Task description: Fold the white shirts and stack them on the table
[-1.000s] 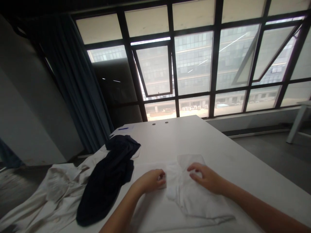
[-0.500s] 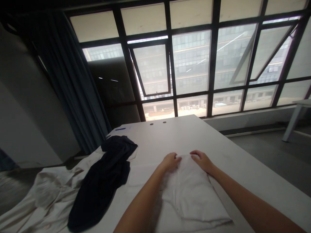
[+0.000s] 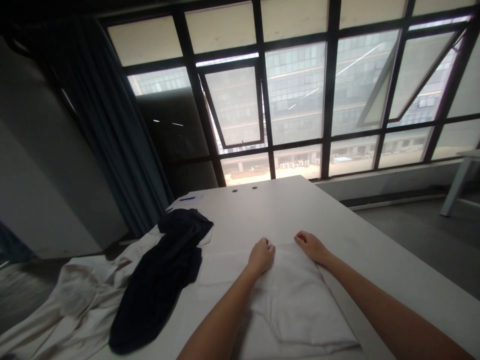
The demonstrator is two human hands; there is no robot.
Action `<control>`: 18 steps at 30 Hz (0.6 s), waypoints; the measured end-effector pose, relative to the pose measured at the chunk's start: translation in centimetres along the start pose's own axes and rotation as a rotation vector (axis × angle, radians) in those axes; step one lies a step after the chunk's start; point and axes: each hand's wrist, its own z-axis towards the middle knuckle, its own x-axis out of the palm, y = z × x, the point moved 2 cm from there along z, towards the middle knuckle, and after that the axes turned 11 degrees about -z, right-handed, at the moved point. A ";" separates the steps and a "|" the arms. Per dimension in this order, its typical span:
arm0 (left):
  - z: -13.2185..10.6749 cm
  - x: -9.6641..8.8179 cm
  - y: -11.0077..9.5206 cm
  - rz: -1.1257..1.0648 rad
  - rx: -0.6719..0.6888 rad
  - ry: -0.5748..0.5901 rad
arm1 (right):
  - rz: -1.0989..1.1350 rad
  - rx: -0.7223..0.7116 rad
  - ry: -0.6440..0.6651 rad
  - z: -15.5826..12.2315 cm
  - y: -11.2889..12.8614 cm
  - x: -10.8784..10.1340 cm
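Note:
A white folded garment [image 3: 296,300] lies in front of me on the white table, with wrinkles and a crease near its close edge. At its far edge, my left hand [image 3: 261,256] is closed, fingers curled down on the fabric. My right hand [image 3: 310,246] is closed in a pinch at the far right corner of the same garment. The fingertips of both hands are partly hidden, but the cloth's far edge runs between them. Left of my left arm lies a dark navy garment [image 3: 157,285], partly over a crumpled cream garment [image 3: 86,295].
The white table [image 3: 270,210] stretches toward the windows, with two round cable holes at its far end. A blue pen [image 3: 187,198] rests on paper at the far left corner. A blue curtain [image 3: 108,130] hangs on the left; another table [image 3: 457,175] stands at the right.
My fingers have closed at the garment's far edge, where they were more spread before. My left hand has turned slightly. The garment's far part looks wider and flatter.

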 end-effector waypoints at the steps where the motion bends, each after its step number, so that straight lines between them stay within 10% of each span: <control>1: -0.1 -0.1 0.3 0.001 0.001 -0.003 | -0.022 0.011 0.008 0.1 -0.1 0.1; 18: -0.8 -2.2 -0.7 -0.199 0.127 0.026 | 0.089 -0.071 0.084 -0.3 2.5 -1.9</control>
